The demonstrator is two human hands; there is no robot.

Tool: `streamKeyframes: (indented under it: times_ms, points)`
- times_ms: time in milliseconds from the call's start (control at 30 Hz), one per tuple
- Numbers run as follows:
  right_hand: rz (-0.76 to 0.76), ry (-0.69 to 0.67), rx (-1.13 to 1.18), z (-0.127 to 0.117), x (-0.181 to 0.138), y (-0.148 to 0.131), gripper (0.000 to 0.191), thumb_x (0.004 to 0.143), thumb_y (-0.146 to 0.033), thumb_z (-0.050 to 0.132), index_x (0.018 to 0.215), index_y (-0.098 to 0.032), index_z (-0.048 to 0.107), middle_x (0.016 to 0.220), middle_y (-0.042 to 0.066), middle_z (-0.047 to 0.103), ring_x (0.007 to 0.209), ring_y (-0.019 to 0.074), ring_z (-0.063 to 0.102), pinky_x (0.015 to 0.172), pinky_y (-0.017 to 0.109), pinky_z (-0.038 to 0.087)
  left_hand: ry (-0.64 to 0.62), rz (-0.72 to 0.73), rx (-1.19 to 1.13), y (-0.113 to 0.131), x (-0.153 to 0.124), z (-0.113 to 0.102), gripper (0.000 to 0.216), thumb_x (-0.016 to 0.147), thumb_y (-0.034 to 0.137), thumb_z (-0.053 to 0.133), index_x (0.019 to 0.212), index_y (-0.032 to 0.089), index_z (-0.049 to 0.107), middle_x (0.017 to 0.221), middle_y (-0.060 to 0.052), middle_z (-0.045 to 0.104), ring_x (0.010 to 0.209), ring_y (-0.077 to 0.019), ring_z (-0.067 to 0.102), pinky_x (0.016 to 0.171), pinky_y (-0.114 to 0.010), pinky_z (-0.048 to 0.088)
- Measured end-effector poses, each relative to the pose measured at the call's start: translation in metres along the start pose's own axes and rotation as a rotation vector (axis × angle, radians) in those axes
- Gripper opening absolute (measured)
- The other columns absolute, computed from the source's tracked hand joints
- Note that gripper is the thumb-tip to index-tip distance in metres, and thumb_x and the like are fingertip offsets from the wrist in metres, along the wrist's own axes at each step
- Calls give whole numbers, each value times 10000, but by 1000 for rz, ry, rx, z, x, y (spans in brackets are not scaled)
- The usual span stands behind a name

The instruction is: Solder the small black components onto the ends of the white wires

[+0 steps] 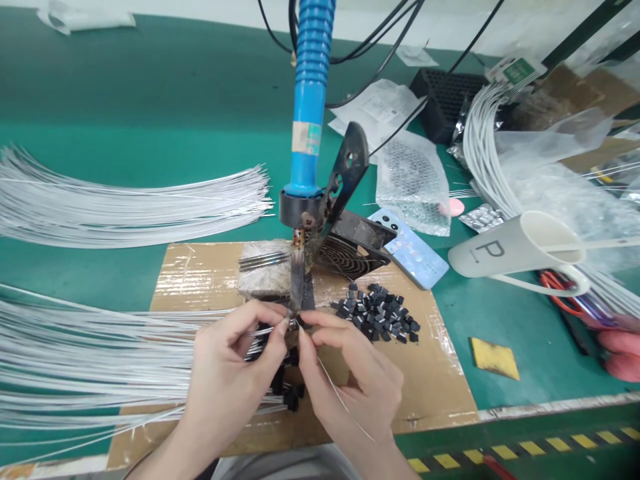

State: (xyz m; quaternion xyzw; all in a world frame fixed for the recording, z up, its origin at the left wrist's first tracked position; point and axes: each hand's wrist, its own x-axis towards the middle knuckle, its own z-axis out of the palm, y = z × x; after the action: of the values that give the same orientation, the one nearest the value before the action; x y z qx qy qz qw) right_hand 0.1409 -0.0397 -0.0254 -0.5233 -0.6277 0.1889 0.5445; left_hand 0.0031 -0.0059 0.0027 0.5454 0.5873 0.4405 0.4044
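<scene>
A soldering iron (306, 120) with a blue handle is clamped upright, and its tip points down at my fingertips. My left hand (237, 373) pinches a white wire (273, 329) between thumb and forefinger, right under the tip. My right hand (350, 373) has its fingers closed beside the tip, with thin solder wire (333, 387) running from them across the palm. A small dark part seems to sit between the two hands, but the fingers mostly hide it. Black connectors (291, 397) on wire ends lie below my left hand.
Loose black connectors (377, 313) lie piled on the cardboard (440, 393), near a fan (350, 247) and a phone (413, 250). White wire bundles (135, 207) stretch along the left. A mug (515, 247) and a yellow sponge (495, 358) are at right.
</scene>
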Motion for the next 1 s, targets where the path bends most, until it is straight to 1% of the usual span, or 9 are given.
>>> streamKeyframes:
  times_ms: [167, 400, 633, 767, 867, 933, 1000]
  points:
    - [-1, 7, 6, 0, 2, -1, 171, 957, -22, 690, 938, -192, 675, 990, 69, 838, 923, 132, 841, 920, 192, 641, -5, 10, 4, 1, -2, -2, 147, 784, 138, 698, 685, 228, 757, 712, 39, 812, 600, -82, 729, 586, -73, 559]
    - [-10, 11, 7, 0, 4, -2, 172, 958, -14, 691, 928, -183, 692, 984, 78, 841, 910, 128, 837, 914, 184, 639, -4, 5, -29, 2, -1, -2, 154, 783, 127, 693, 681, 229, 750, 718, 32, 815, 642, -91, 760, 633, -79, 583]
    - [2, 0, 46, -1, 3, -3, 187, 943, 2, 695, 933, -184, 697, 1012, 78, 842, 931, 130, 834, 946, 191, 636, 0, -11, 7, 2, -2, -2, 145, 785, 143, 690, 685, 226, 755, 729, 20, 818, 624, -101, 741, 593, -101, 568]
    - [14, -1, 45, -1, 0, -2, 183, 940, -8, 692, 927, -191, 687, 1004, 70, 839, 945, 148, 840, 919, 201, 643, -9, -37, 27, 3, -1, -3, 140, 780, 163, 684, 674, 222, 754, 686, 17, 802, 598, -109, 723, 570, -119, 558]
    - [75, -29, 68, -2, -4, -1, 175, 947, -39, 693, 910, -209, 674, 1036, 60, 843, 946, 163, 841, 870, 221, 653, -17, -44, 37, 3, -1, -3, 138, 777, 181, 677, 662, 219, 744, 679, 10, 799, 595, -123, 722, 565, -142, 560]
    - [169, -37, 99, -5, -6, 0, 150, 961, -79, 696, 920, -222, 672, 1052, 54, 844, 942, 175, 835, 836, 246, 657, -24, -41, 54, 2, -1, -2, 138, 783, 192, 673, 666, 219, 740, 681, 5, 799, 585, -129, 717, 548, -157, 553]
    - [311, 34, 99, -13, -8, 5, 103, 984, -137, 710, 948, -232, 690, 937, 17, 827, 837, 156, 807, 760, 235, 640, -29, -31, 88, 0, -2, -3, 141, 796, 202, 670, 675, 220, 740, 696, 0, 806, 584, -137, 716, 532, -171, 543]
